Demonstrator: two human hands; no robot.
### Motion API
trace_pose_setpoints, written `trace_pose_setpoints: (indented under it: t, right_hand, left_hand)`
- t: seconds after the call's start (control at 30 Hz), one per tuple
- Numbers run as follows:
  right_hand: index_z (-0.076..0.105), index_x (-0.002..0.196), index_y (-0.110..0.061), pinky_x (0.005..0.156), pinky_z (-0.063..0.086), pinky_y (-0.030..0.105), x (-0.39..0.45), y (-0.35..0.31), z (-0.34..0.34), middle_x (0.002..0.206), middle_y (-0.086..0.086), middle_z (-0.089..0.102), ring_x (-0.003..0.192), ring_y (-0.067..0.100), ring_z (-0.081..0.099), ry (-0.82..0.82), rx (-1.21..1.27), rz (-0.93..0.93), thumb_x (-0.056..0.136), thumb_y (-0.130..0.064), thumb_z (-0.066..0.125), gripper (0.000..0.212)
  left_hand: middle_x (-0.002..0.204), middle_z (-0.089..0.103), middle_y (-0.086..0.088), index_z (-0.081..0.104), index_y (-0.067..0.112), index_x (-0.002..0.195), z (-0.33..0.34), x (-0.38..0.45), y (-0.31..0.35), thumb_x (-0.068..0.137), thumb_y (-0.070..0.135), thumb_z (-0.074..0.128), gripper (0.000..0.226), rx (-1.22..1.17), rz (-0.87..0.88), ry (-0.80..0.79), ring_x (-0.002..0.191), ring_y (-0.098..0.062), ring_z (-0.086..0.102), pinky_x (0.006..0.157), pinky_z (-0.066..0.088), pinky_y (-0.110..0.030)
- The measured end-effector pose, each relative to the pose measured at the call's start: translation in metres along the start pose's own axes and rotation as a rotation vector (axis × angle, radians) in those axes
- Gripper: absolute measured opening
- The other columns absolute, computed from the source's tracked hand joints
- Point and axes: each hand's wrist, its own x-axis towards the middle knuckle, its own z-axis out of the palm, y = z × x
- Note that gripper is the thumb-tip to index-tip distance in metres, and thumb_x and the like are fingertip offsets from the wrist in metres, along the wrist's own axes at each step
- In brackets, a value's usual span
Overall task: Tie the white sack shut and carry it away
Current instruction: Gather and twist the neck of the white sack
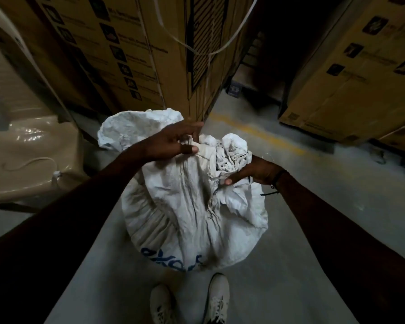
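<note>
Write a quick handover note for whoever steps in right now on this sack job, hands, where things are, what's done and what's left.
Left hand: pinches a gathered fold of the white sack at its mouth.
Right hand: grips the bunched fabric on the mouth's other side.
Sack: stands full on the concrete floor, just ahead of the person's shoes, between stacked cardboard boxes.
Done: mouth partly gathered.
Left: no knot shows yet; finish bunching, tie it shut, lift and carry away.

sack print [171,261]: partly folded under | carton text [136,54]: blurred
</note>
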Motion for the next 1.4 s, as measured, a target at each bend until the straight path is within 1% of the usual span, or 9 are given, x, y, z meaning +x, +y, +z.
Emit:
trace_pose_setpoints:
  t: [0.1, 0.17, 0.27, 0.43, 0.6, 0.73, 0.87, 1.23, 1.4]
  right_hand:
    - [0.064, 0.134, -0.006, 0.111, 0.055, 0.04, 0.0, -0.005, 0.003, 0.123, 0.003, 0.078, 0.117, 0.019, 0.074, -0.007, 0.0, -0.015, 0.078, 0.023, 0.075, 0.064]
    - [0.057, 0.143, 0.0, 0.116, 0.051, 0.048, 0.004, -0.008, 0.009, 0.136, 0.013, 0.071, 0.127, 0.028, 0.069, 0.074, 0.017, -0.059, 0.076, 0.022, 0.078, 0.074]
    - [0.049, 0.151, -0.001, 0.117, 0.048, 0.055, 0.009, -0.01, 0.02, 0.145, 0.018, 0.065, 0.136, 0.031, 0.063, 0.276, 0.108, -0.146, 0.067, 0.018, 0.088, 0.094]
    - [0.062, 0.136, -0.005, 0.112, 0.055, 0.045, 0.018, -0.016, 0.05, 0.132, 0.006, 0.075, 0.127, 0.019, 0.07, 0.426, 0.099, -0.268, 0.058, 0.009, 0.098, 0.087]
    - [0.066, 0.118, -0.029, 0.091, 0.061, 0.018, 0.029, -0.01, 0.065, 0.105, -0.023, 0.08, 0.106, -0.006, 0.074, 0.578, 0.269, -0.304, 0.071, 0.009, 0.092, 0.066]
    - [0.068, 0.129, -0.021, 0.102, 0.059, 0.026, 0.032, -0.014, 0.061, 0.12, -0.011, 0.078, 0.118, 0.005, 0.073, 0.562, 0.236, -0.318, 0.074, 0.003, 0.092, 0.065]
    - [0.066, 0.132, -0.021, 0.106, 0.058, 0.033, 0.031, -0.014, 0.054, 0.126, -0.008, 0.078, 0.121, 0.011, 0.073, 0.481, 0.267, -0.275, 0.069, 0.004, 0.094, 0.073]
    - [0.049, 0.152, -0.005, 0.118, 0.047, 0.053, 0.027, -0.018, 0.049, 0.147, 0.013, 0.064, 0.137, 0.028, 0.062, 0.362, 0.27, -0.266, 0.052, -0.012, 0.098, 0.111]
    - [0.072, 0.122, -0.032, 0.095, 0.061, 0.026, 0.032, -0.023, 0.072, 0.118, -0.01, 0.081, 0.115, 0.01, 0.076, 0.302, 0.197, -0.305, 0.064, -0.003, 0.097, 0.069]
  left_hand:
    - [0.159, 0.039, 0.012, 0.057, 0.021, 0.139, -0.008, 0.02, 0.006, 0.099, 0.028, 0.067, 0.042, 0.277, -0.017, -0.195, 0.156, -0.01, 0.02, 0.13, -0.001, -0.046]
    - [0.123, 0.061, 0.011, 0.059, 0.013, 0.131, -0.012, 0.028, 0.014, 0.101, 0.029, 0.063, 0.034, 0.377, -0.004, -0.29, 0.134, -0.017, 0.051, 0.128, 0.017, -0.046]
    - [0.088, 0.064, -0.005, 0.06, 0.002, 0.113, -0.01, 0.032, 0.019, 0.098, 0.032, 0.062, 0.033, 0.36, 0.1, -0.165, 0.09, -0.029, 0.062, 0.092, 0.051, -0.047]
    - [0.09, 0.069, -0.004, 0.066, 0.001, 0.097, 0.013, 0.028, 0.018, 0.095, 0.011, 0.07, 0.011, 0.217, 0.228, 0.121, 0.081, -0.004, 0.057, 0.072, 0.041, -0.028]
    - [0.077, 0.049, 0.002, 0.045, 0.004, 0.123, -0.002, 0.027, 0.025, 0.1, 0.006, 0.063, 0.03, 0.006, -0.028, -0.06, 0.068, -0.003, 0.054, 0.073, 0.049, -0.02]
    - [0.107, 0.059, -0.001, 0.046, 0.016, 0.117, -0.024, 0.018, 0.028, 0.075, 0.047, 0.088, 0.068, 0.246, -0.053, -0.086, 0.105, -0.018, 0.061, 0.092, 0.052, -0.033]
    - [0.107, 0.05, 0.008, 0.044, 0.028, 0.11, -0.038, 0.001, 0.025, 0.039, 0.085, 0.082, 0.099, 0.704, -0.238, -0.159, 0.103, -0.019, 0.048, 0.098, 0.039, -0.04]
    - [0.095, 0.073, -0.007, 0.066, 0.008, 0.086, -0.027, -0.032, 0.015, 0.071, 0.02, 0.093, 0.034, 0.31, -0.039, 0.169, 0.095, -0.021, 0.065, 0.076, 0.043, -0.031]
    - [0.11, 0.061, -0.017, 0.046, -0.002, 0.129, -0.006, -0.018, 0.025, 0.078, -0.003, 0.079, 0.061, 0.187, -0.115, 0.21, 0.1, -0.025, 0.058, 0.077, 0.04, -0.026]
